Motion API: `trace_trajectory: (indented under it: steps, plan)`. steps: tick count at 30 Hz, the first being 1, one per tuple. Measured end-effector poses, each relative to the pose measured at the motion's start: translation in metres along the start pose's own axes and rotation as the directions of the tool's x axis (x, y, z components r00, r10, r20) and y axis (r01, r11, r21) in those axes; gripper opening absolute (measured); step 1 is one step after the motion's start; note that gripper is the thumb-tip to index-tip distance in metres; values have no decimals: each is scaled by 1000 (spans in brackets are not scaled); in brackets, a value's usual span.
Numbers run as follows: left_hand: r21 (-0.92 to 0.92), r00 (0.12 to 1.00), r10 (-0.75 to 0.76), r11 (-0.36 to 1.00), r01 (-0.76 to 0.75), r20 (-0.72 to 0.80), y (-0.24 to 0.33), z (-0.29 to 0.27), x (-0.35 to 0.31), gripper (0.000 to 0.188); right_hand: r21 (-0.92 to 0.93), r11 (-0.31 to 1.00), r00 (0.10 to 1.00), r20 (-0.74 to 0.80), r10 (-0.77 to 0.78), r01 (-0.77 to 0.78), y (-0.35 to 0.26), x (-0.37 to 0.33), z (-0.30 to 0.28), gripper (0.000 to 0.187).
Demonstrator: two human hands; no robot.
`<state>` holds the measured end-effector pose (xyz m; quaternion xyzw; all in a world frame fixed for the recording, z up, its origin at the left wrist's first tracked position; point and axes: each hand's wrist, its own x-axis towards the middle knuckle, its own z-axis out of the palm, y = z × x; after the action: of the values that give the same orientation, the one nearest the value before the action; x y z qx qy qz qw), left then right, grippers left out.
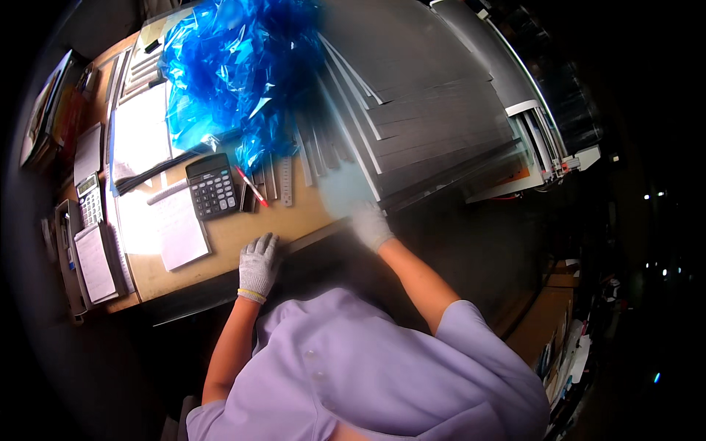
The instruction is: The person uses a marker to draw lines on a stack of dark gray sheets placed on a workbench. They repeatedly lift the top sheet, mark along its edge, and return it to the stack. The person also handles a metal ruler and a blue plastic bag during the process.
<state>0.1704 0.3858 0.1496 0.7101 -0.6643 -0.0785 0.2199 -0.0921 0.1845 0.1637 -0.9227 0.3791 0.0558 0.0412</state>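
My left hand, in a pale knitted glove with a yellow cuff edge, rests at the wooden table's front edge, its fingers lying flat and holding nothing. At the same edge, farther right, my gloved right hand is near the end of a long white strip; haze blurs its fingers, and I cannot tell whether they grip anything. Between and beyond the hands lie a metal ruler, a red-and-white pen, a black calculator and an open notepad.
Crumpled blue plastic film heaps over the table's far middle. Grey sheets cover the right side, beside a machine with a white end piece. At far left are a second calculator and another notebook.
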Motion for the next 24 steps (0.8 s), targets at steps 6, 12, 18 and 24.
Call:
trace_trajectory:
  steps: [6, 12, 18, 24]
  plan:
    - [158, 989, -124, 981, 111, 76, 49, 24, 26, 46, 49, 993, 976, -199, -93, 105, 64, -28, 3, 38]
    - [265, 961, -276, 925, 272, -23, 88, 61, 24, 44, 27, 984, 951, -264, -161, 174, 104, -17, 29, 17]
    - [281, 939, -338, 896, 343, -66, 107, 55, 24, 31, -16, 972, 965, -122, -233, 232, 112, -14, 18, 17]
    - [108, 929, -369, 923, 371, -35, 110, 72, 23, 14, 250, 954, 985, -85, -150, 166, 132, -37, 35, 31]
